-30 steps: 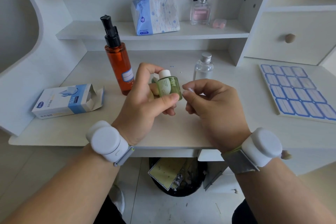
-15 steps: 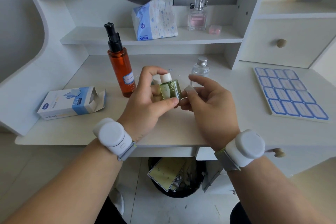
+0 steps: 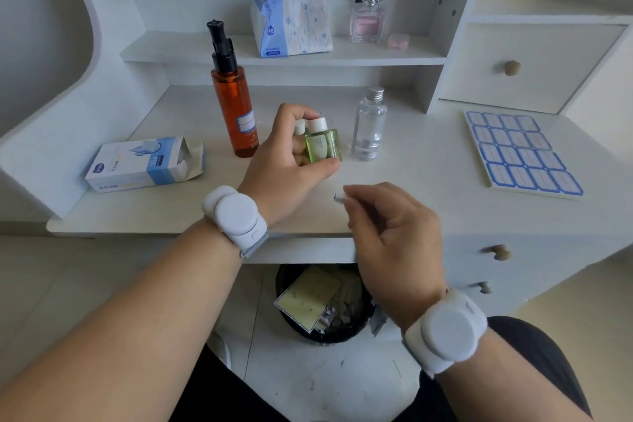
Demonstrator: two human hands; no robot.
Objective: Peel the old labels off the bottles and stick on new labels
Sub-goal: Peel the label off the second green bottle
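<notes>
The left hand [image 3: 287, 168] grips a small green glass-like bottle [image 3: 323, 144] with a round white cap — the blurred right hand [image 3: 394, 233] seemingly pinches a thin peeled label scrap [image 3: 339, 198].

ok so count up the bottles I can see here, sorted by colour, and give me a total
Orange pump bottle with black top: 1
Small green bottles with white caps, both held in the left hand, the second one mostly hidden behind the first: 2
Clear bottle with silver cap: 1
Pink glass perfume bottle on the shelf: 1
Total: 5
</notes>
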